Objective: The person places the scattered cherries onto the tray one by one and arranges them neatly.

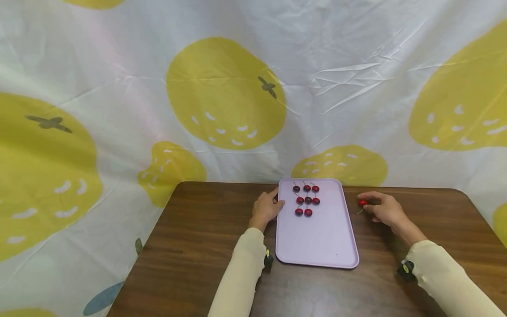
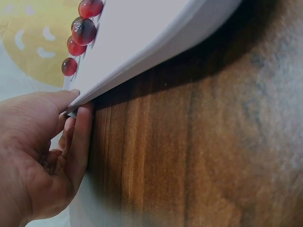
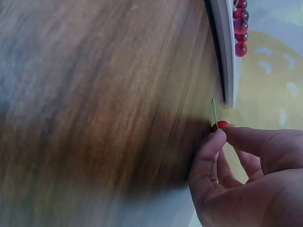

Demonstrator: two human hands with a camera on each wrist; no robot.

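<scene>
A pale lilac tray (image 1: 317, 242) lies on the wooden table, with several dark red cherries (image 1: 308, 200) in rows on its far half. My left hand (image 1: 266, 208) grips the tray's left rim. In the left wrist view its thumb (image 2: 66, 98) lies over the rim and the fingers are underneath. Off the tray's right side, my right hand (image 1: 383, 208) pinches a bright red cherry (image 1: 362, 203) between thumb and fingers. The green stem (image 3: 215, 112) of that cherry sticks out in the right wrist view, while the fingers cover part of the fruit.
The brown wooden table (image 1: 190, 246) reaches back to a white cloth (image 1: 317, 110) printed with yellow fruit. Tray rows hold three, three and two cherries, stems pointing mostly away. A small dark device is strapped to each wrist.
</scene>
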